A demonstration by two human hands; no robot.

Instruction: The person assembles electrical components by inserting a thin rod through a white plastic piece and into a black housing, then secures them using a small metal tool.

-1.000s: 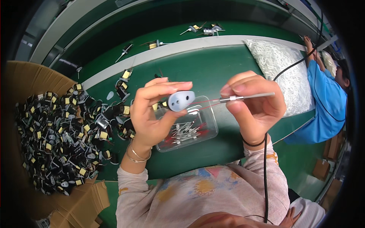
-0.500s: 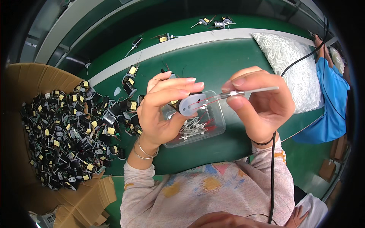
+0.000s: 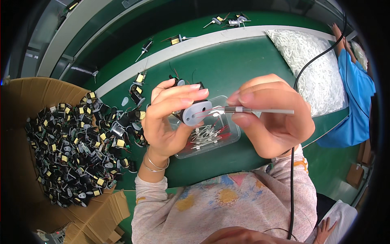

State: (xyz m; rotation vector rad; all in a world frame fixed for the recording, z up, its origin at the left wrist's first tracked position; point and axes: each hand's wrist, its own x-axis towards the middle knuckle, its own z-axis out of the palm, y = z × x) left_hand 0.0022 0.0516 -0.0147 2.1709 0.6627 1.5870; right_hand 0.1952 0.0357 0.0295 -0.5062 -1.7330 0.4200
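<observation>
Between the thumb and fingers of my left hand (image 3: pixel 161 126) is a small black assembly with a grey oval end cap (image 3: pixel 195 114), its holed face turned toward the right. My right hand (image 3: pixel 280 116) pinches a slim rod-shaped part (image 3: pixel 270 111) with a metal section, a white collar and a pale tip. Thin red wires stretch from the cap to this part. Below both hands a clear plastic box (image 3: pixel 191 155) holds several white-tipped pieces with red leads. Another black assembly (image 3: pixel 178 82) lies behind my left fingers, partly hidden.
At left, a cardboard box (image 3: pixel 24 93) contains a heap of black assemblies (image 3: pixel 73 154). A clear bag of white tubes (image 3: pixel 313 69) lies at right beside a person's blue garment (image 3: pixel 351 105). A black cable (image 3: pixel 291 195) hangs near my right arm. Several assemblies lie beyond the white rail (image 3: pixel 195 42).
The assembly in my left hand has shifted slightly left and down. The rod-shaped part is now held lower and more level, while both grips stay closed.
</observation>
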